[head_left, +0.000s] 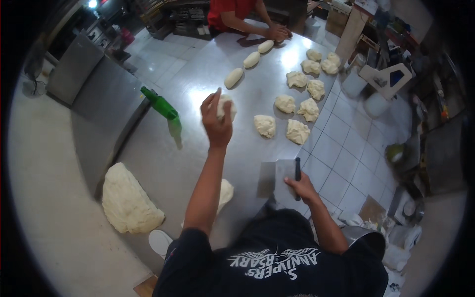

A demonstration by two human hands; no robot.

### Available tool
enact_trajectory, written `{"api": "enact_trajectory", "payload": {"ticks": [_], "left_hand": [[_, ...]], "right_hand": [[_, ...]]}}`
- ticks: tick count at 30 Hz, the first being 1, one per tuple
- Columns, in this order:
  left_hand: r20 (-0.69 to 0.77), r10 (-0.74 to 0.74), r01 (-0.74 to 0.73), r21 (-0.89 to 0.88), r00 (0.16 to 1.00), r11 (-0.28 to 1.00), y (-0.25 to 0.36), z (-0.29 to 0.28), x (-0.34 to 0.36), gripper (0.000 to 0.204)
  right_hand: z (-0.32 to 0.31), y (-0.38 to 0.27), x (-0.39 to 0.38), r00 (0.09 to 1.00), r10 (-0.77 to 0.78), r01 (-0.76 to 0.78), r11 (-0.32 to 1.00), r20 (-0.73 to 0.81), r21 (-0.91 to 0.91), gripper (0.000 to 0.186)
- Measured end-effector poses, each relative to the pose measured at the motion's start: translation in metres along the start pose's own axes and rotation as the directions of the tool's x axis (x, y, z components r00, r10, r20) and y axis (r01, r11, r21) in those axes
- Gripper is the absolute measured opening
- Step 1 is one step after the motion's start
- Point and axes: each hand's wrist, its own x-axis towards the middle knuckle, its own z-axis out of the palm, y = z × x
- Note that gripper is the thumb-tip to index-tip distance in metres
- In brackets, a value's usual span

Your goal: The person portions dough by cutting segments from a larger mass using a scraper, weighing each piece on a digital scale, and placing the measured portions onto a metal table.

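Note:
My left hand (217, 121) reaches over the middle of the steel table, its fingers curved around a pale dough piece (227, 108). In my right hand (304, 187), near the table's right edge, is a dough scraper (284, 172) with a wide metal blade and a black handle. Beyond my left hand, smooth oval dough rolls (233, 78) lie in a line. Several rough dough lumps (298, 132) are spread along the right side. A large dough mass (129, 203) rests at the near left. Another strip of dough (225, 192) is partly hidden behind my left forearm.
A green bottle (163, 106) is on the left part of the steel table (163, 158). A round white dish (160, 242) sits by my left sleeve. Across the table, a person in red (232, 17) works with both hands by the far rolls. White buckets (354, 81) stand on the right.

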Motion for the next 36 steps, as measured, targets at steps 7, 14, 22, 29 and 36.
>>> {"api": "enact_trajectory", "payload": {"ticks": [7,14,22,29,36], "left_hand": [[0.596,-0.575,0.519,0.288,0.561,0.805,-0.11,0.032,-0.085,0.091],[0.106,-0.597,0.442,0.573,0.796,0.69,-0.044,-0.152,-0.257,0.067],[0.072,-0.697,0.503,0.641,0.713,0.58,-0.006,-0.296,-0.354,0.12],[0.224,-0.621,0.388,0.611,0.751,0.69,-0.021,-0.331,-0.372,0.136],[0.07,-0.64,0.504,0.554,0.765,0.663,-0.014,-0.334,-0.404,0.112]], "right_hand": [[-0.001,0.001,0.024,0.999,-0.014,0.017,0.997,0.033,-0.079,0.049],[0.072,0.001,0.039,0.938,0.003,0.092,0.963,0.347,-0.255,0.053],[0.238,-0.009,-0.011,0.631,-0.237,0.633,0.707,0.739,-0.314,0.046],[0.34,0.028,-0.058,0.619,-0.209,0.745,0.462,0.757,-0.481,0.047],[0.363,0.063,-0.083,0.642,-0.26,0.766,0.247,0.721,-0.593,0.039]]}}
